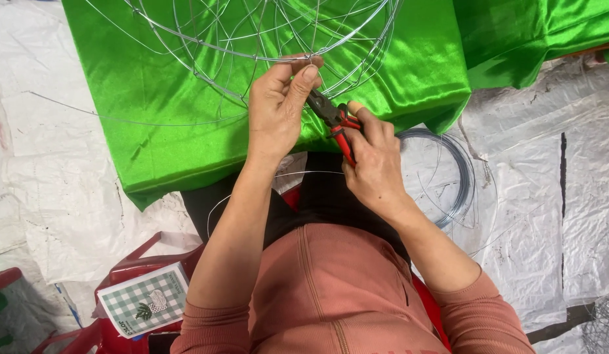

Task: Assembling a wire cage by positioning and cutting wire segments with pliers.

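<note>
1. Two bare hands work close together at the near edge of a green satin cloth [147, 85], which is draped over a low surface in the far half of the scene.
2. The left hand [278, 108] has thumb and forefinger pressed together, pinching a strand on the near rim of a round wire frame [265, 29] that rests on the cloth.
3. The right hand [373, 160] is wrapped tight around the red handles of a pair of pliers [334, 121]; the dark nose points far and left, right up against the left hand's fingertips and the pinched wire.
4. Whether the plier tips are biting the wire cannot be told.
5. A coil of grey wire [458, 167] lies on white plastic sheeting [547, 196], just right of the right hand.
6. Near left, a green-checked packet [143, 301] sits on a red plastic stool [130, 262].
</note>
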